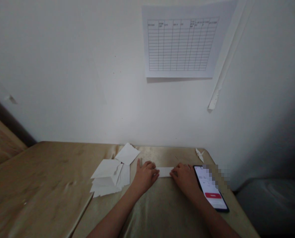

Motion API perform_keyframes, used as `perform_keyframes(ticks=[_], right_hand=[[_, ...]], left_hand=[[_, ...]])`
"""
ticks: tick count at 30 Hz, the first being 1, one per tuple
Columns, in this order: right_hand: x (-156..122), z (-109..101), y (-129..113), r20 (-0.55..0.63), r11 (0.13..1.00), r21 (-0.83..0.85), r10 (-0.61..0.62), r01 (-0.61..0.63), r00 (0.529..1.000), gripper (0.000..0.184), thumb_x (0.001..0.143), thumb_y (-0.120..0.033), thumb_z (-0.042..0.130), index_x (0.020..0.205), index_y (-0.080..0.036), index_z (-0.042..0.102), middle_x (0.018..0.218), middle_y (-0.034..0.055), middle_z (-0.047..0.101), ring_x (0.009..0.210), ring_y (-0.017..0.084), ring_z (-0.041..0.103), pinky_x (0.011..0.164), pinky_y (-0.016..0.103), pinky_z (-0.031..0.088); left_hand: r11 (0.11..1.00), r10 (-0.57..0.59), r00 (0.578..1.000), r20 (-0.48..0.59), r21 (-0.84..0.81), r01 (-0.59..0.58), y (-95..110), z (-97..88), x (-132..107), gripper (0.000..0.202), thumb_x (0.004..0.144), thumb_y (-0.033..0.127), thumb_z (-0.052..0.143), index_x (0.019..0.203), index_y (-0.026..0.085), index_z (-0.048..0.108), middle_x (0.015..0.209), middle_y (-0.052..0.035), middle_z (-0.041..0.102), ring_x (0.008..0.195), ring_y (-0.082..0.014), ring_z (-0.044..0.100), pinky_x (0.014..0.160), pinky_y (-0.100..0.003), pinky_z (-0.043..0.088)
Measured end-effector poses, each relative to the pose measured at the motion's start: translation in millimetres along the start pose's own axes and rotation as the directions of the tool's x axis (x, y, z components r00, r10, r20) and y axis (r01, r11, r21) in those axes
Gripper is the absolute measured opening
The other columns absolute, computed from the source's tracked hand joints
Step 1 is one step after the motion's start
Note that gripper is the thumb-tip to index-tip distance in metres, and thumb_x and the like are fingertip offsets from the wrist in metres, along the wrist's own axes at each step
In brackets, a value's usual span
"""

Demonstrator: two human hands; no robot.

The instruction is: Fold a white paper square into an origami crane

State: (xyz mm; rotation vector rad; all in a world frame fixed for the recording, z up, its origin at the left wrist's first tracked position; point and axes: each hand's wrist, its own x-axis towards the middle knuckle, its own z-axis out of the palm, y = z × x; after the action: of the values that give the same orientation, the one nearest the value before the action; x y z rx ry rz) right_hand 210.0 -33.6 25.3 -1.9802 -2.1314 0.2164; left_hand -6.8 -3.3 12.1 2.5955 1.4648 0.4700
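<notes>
A small folded white paper strip [165,172] lies on the tan table [50,185] near the wall. My left hand [145,175] rests on its left end with the fingers curled down and the thumb up. My right hand [184,177] presses on its right end, fingers bent onto the paper. Both hands hold the strip flat against the tabletop.
A loose pile of white paper sheets [111,177] lies left of my left hand. A phone [210,191] with a lit screen lies right of my right hand. A small folded paper figure [199,153] sits by the wall. A printed table sheet [182,43] hangs on the wall.
</notes>
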Motion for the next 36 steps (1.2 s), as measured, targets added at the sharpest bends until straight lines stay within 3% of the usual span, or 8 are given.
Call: perform_keyframes(ticks=[6, 14, 25, 31, 36], right_hand=[[-3.2, 3.7, -9.1, -0.072, 0.997, -0.069, 0.021, -0.026, 0.997, 0.021, 0.092, -0.038, 0.061, 0.102, -0.023, 0.072, 0.11, 0.0098, 0.068, 0.108, 0.029, 0.058, 0.099, 0.042, 0.032], [0.7, 12.7, -8.7, -0.115, 0.997, -0.061, 0.041, -0.048, 0.992, 0.027, 0.086, -0.047, 0.068, 0.103, -0.025, 0.069, 0.108, 0.0093, 0.065, 0.107, 0.029, 0.057, 0.094, 0.041, 0.036], [6.8, 15.1, -4.7, -0.073, 0.994, 0.001, 0.106, -0.106, 0.992, 0.041, 0.077, -0.058, 0.074, 0.101, -0.025, 0.067, 0.11, 0.0093, 0.062, 0.109, 0.03, 0.054, 0.087, 0.038, 0.039], [10.4, 15.2, -2.3, -0.026, 0.993, 0.024, 0.116, -0.115, 0.993, 0.041, 0.074, -0.056, 0.075, 0.099, -0.024, 0.067, 0.113, 0.0089, 0.061, 0.112, 0.03, 0.054, 0.09, 0.04, 0.038], [12.5, 13.4, 4.8, 0.008, 0.991, 0.075, 0.109, -0.109, 0.994, 0.032, 0.076, -0.044, 0.077, 0.1, -0.025, 0.069, 0.114, 0.0075, 0.063, 0.115, 0.028, 0.053, 0.09, 0.036, 0.038]], left_hand=[[0.996, -0.083, 0.996, -0.018, 0.015, 0.083, 10.8, 5.4, 1.7, 0.015, 0.092, 0.034, 0.063, 0.101, 0.028, 0.074, 0.116, -0.0038, 0.068, 0.12, -0.0281, 0.057, 0.114, -0.07, 0.019], [0.99, -0.134, 0.99, -0.047, 0.034, 0.136, 15.4, 11.4, 2.5, 0.021, 0.086, 0.041, 0.072, 0.101, 0.027, 0.073, 0.118, -0.0055, 0.065, 0.118, -0.0299, 0.056, 0.114, -0.067, 0.022], [0.982, -0.185, 0.983, 0.005, -0.044, 0.185, 12.3, 8.0, 8.0, 0.031, 0.083, 0.055, 0.071, 0.097, 0.028, 0.073, 0.119, -0.0049, 0.064, 0.12, -0.0301, 0.053, 0.112, -0.061, 0.026], [0.966, -0.248, 0.967, 0.063, -0.06, 0.252, 8.8, 5.2, 10.8, 0.035, 0.071, 0.048, 0.082, 0.101, 0.032, 0.072, 0.126, -0.0023, 0.061, 0.126, -0.0323, 0.049, 0.112, -0.061, 0.027], [0.969, -0.23, 0.966, 0.115, -0.07, 0.239, -2.9, 3.5, 14.2, 0.035, 0.069, 0.043, 0.085, 0.101, 0.037, 0.073, 0.129, 0.0007, 0.06, 0.128, -0.0325, 0.047, 0.111, -0.059, 0.03]])
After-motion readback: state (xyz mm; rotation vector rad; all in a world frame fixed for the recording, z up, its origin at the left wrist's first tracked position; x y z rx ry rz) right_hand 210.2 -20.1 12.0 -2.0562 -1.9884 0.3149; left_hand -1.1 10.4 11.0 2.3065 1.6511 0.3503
